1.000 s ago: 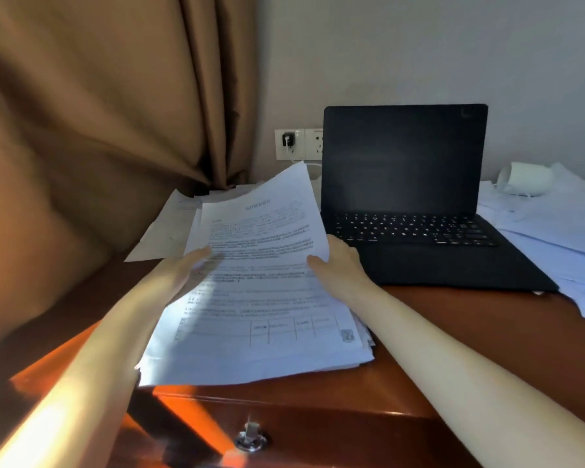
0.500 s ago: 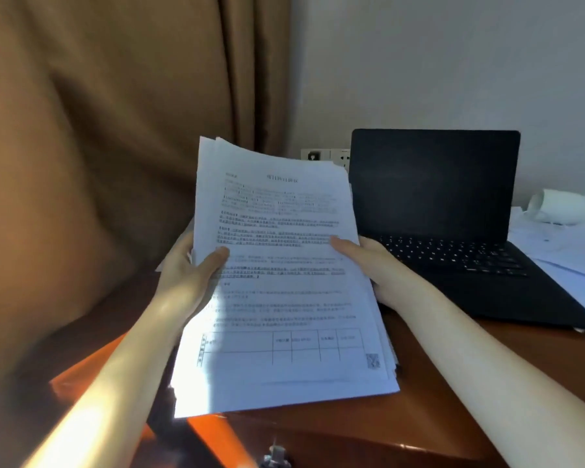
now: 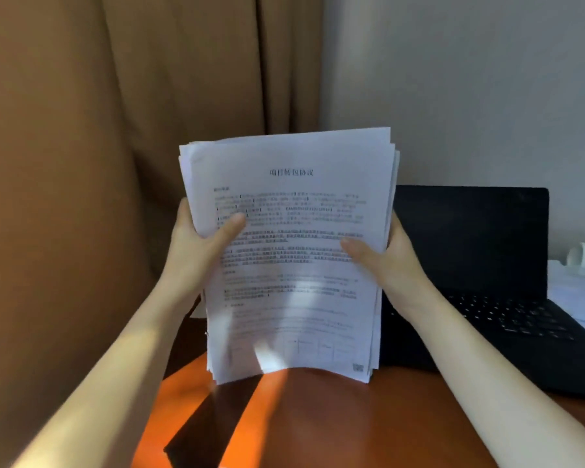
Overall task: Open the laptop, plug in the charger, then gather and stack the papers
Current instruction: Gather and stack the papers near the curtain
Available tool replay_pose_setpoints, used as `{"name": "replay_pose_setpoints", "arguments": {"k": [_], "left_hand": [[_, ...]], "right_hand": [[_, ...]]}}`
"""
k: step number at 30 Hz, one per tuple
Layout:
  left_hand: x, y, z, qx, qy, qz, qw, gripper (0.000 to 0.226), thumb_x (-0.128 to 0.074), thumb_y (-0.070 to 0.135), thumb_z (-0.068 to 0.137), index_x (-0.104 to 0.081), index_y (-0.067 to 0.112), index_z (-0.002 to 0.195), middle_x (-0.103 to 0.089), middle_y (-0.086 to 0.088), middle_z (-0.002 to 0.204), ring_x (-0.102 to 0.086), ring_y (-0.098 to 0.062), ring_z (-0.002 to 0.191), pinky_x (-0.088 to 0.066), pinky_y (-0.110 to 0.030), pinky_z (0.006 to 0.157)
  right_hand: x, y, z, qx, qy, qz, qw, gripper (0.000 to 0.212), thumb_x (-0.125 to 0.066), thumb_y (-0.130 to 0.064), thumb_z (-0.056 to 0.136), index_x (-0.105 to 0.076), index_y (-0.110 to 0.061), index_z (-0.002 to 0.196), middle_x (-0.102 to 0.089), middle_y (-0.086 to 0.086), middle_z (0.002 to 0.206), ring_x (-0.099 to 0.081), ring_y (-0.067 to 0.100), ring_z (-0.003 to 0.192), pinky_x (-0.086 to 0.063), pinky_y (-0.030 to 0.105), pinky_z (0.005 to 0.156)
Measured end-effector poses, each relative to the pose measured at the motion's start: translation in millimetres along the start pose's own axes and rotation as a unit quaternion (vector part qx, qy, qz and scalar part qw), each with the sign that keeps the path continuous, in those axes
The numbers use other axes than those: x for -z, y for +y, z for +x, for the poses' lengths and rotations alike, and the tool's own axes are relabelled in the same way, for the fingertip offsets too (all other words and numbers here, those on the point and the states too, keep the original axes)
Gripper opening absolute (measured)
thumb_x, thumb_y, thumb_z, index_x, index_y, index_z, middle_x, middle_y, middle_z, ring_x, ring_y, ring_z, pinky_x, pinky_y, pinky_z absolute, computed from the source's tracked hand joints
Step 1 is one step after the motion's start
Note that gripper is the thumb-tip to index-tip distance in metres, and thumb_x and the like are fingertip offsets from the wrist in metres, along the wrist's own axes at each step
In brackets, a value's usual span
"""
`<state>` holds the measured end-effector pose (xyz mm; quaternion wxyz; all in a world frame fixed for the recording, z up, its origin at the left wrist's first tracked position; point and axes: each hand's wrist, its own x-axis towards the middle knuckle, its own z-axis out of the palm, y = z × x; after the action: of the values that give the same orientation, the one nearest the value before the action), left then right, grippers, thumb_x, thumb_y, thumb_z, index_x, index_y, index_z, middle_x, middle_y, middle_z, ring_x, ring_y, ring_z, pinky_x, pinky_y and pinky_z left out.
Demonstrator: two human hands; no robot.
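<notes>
the brown curtain (image 3: 115,163) fills the left, and the wooden desk (image 3: 352,427) lies below. the black laptop (image 3: 480,265) stands open on the desk at right, screen dark. the stack of papers (image 3: 294,298), which lay flat on the desk 1 s ago, is now raised upright just left of the laptop. its lower edge is down at the desk top, but i cannot tell if it touches. the left hand (image 3: 196,251) grips the stack's left edge, thumb across the front page. the right hand (image 3: 385,261) grips the right edge likewise. i judge these sheets gathered and ready for squaring, though loose sheets (image 3: 574,292) lie right of the laptop. the top page's title reads 项目转包协议. a qr code (image 3: 358,367) sits at its bottom right corner, and the body text is too blurred to read.
</notes>
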<state>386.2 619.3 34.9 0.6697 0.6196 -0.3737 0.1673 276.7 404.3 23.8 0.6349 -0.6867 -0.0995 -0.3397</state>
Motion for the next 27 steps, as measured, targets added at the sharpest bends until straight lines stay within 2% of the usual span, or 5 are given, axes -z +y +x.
{"name": "replay_pose_setpoints", "arguments": {"k": [6, 10, 12, 15, 27], "left_hand": [[-2.5, 23.5, 23.7, 0.013, 0.013, -0.020, 1.000, 0.079, -0.067, 0.056, 0.063, -0.046, 0.018, 0.129, -0.065, 0.000, 0.114, -0.067, -0.014, 0.098, -0.055, -0.026, 0.073], [-9.8, 26.3, 29.1, 0.031, 0.054, -0.013, 0.998, 0.054, -0.067, 0.048, 0.078, -0.053, 0.019, 0.121, -0.067, 0.002, 0.107, -0.069, -0.010, 0.089, -0.053, -0.018, 0.064], [-14.0, 27.1, 31.4, 0.028, 0.058, -0.011, 0.998, 0.038, -0.064, 0.039, 0.086, -0.057, 0.018, 0.117, -0.069, 0.000, 0.103, -0.070, -0.009, 0.086, -0.053, -0.016, 0.063], [-16.8, 29.6, 31.4, 0.016, 0.073, -0.001, 0.997, 0.030, -0.063, 0.037, 0.086, -0.059, 0.020, 0.111, -0.069, 0.004, 0.098, -0.069, -0.006, 0.083, -0.051, -0.014, 0.060], [-14.5, 35.8, 27.7, 0.038, 0.083, -0.042, 0.995, 0.039, -0.066, 0.039, 0.084, -0.056, 0.020, 0.116, -0.068, 0.000, 0.103, -0.069, -0.014, 0.088, -0.055, -0.024, 0.066]], "right_hand": [[-2.8, -24.2, 20.9, 0.027, -0.014, 0.004, 1.000, 0.055, -0.077, -0.015, 0.071, -0.050, -0.017, 0.118, -0.068, 0.001, 0.107, -0.069, 0.015, 0.096, -0.056, 0.027, 0.074], [-3.0, -37.9, 33.2, 0.006, 0.038, 0.029, 0.999, 0.045, -0.067, -0.024, 0.086, -0.049, -0.013, 0.126, -0.066, 0.005, 0.113, -0.068, 0.017, 0.098, -0.056, 0.029, 0.075], [-11.0, -48.4, 41.6, -0.010, 0.052, 0.024, 0.998, 0.017, -0.058, -0.028, 0.092, -0.060, -0.015, 0.102, -0.069, -0.001, 0.093, -0.069, 0.014, 0.083, -0.054, 0.026, 0.068], [-24.7, -62.0, 54.3, -0.033, 0.139, 0.011, 0.990, 0.039, -0.061, -0.039, 0.088, -0.038, -0.021, 0.062, -0.048, -0.004, 0.061, -0.048, 0.015, 0.059, -0.038, 0.023, 0.057], [-29.4, -79.9, 69.4, 0.030, 0.211, -0.125, 0.969, 0.031, -0.045, -0.007, 0.082, -0.032, -0.019, 0.057, -0.025, -0.003, 0.057, -0.020, 0.014, 0.058, -0.013, 0.024, 0.051]]}}
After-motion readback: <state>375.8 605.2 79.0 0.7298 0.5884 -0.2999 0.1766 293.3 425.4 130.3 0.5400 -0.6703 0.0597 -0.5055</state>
